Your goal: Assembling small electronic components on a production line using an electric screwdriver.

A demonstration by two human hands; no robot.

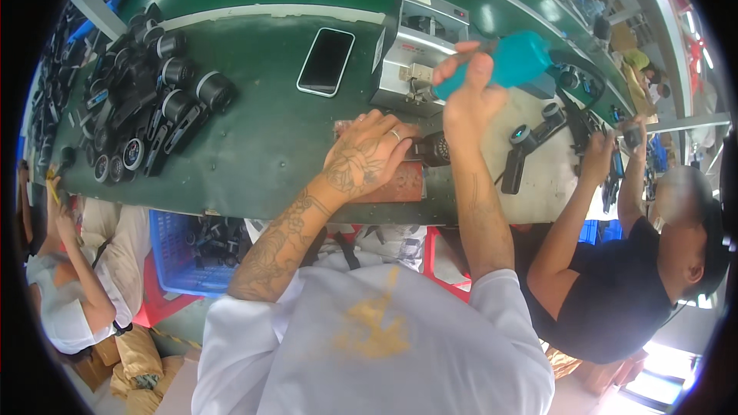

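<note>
My left hand (367, 152) is curled over a black part with a round ribbed end (437, 149), holding it down on a reddish-brown block (400, 186). The hand hides most of that part. Raised at the right, my right hand (474, 96) is wrapped round a teal electric screwdriver (519, 60), slightly blurred. Its tip end points down-left at the front of a silver screw feeder (419, 54); whether they touch, I cannot tell.
Black round-headed parts (165, 88) lie heaped on the green table at left. A phone (327, 61) lies near the middle. More black parts (526, 142) rest at right, beside a co-worker's hands (598, 155). A blue crate (173, 261) stands below the table edge.
</note>
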